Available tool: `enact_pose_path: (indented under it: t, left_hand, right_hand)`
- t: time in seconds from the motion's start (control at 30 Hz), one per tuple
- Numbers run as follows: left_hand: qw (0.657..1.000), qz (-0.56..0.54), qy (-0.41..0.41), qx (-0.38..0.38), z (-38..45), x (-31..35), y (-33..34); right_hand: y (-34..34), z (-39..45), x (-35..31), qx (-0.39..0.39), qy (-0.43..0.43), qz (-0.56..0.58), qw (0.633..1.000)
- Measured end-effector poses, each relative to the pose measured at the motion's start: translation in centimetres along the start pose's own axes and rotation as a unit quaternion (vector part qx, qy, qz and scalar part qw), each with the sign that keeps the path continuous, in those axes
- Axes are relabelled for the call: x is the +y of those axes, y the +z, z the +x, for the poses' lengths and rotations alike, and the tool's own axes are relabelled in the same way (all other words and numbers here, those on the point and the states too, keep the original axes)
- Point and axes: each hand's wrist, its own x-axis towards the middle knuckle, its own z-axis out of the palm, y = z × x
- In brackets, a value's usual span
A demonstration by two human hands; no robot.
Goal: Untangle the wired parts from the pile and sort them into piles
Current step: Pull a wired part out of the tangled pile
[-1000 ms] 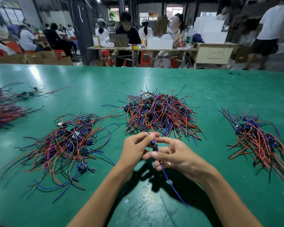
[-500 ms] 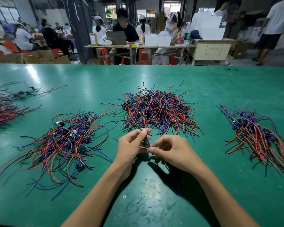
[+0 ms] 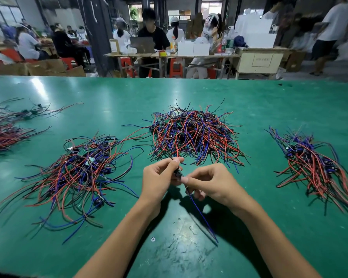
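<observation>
Left hand: the left hand (image 3: 159, 177) is raised just above the green table (image 3: 269, 101), fingers curled, thumb and forefinger pinching the upper end of a small wired part (image 3: 178, 173).
Right hand: the right hand (image 3: 211, 182) sits just beside the left, fingers curled, thumb and forefinger pinching the lower end of the same part.
Wired part: small dark piece held between the two hands, in front of the middle pile. A thin dark lead runs up from it past the left fingertips; whether that lead reaches the pile cannot be told.
Blue wire: a blue wire (image 3: 202, 215) hangs from the part under the right hand and slants down and to the right toward the near table edge.
Middle pile: a dense tangled heap of red, blue and black wires (image 3: 193, 135) lies just beyond the hands.
Left pile: a looser, wider spread of wired parts (image 3: 78, 173) lies to the left of the hands, apart from the middle pile, with small green boards showing among the wires.
Right pile: a narrower bundle (image 3: 317, 165) lies well to the right, wires fanning toward the right edge.
Far left: two more bundles (image 3: 6, 135) lie at the left edge, partly cut off.
Table surface: a small screw head (image 3: 153, 239) sits between the forearms.
Background: people sit at work tables (image 3: 169, 55) beyond the far edge, blurred.
</observation>
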Motion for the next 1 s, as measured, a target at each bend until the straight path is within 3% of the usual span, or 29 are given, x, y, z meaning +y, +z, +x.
enact_pose_path:
  t: [0.07,0.17,0.3,0.43,0.6,0.8,1.0]
  left_hand:
    - [0.999,-0.027,-0.017,0.0,0.1,0.0,0.0]
    - [0.997,-0.06,-0.048,-0.021,0.0,0.1,0.0]
    - [0.989,-0.041,-0.094,-0.11,-0.2,0.3,-0.2]
    - [0.967,0.011,-0.108,-0.23,-0.6,0.4,-0.2]
    - [0.958,0.035,-0.093,-0.269,-1.0,0.7,-0.4]
    - [0.957,0.036,-0.086,-0.274,-1.4,1.0,0.0]
    - [0.976,0.028,-0.076,-0.203,-1.3,0.7,0.3]
  right_hand:
    - [-0.2,-0.1,-0.1,-0.024,0.064,0.096,0.993]
    - [-0.6,-0.1,-0.1,-0.04,0.105,0.091,0.989]
    - [-0.7,0.6,-0.1,0.055,0.076,0.018,0.995]
    - [0.0,0.3,-0.2,0.032,0.033,0.016,0.999]
    - [-0.5,0.0,-0.7,0.016,0.01,0.078,0.997]
    - [-0.6,-0.1,-0.7,0.015,0.032,0.14,0.99]
    - [-0.5,0.2,-0.4,0.022,0.027,0.143,0.989]
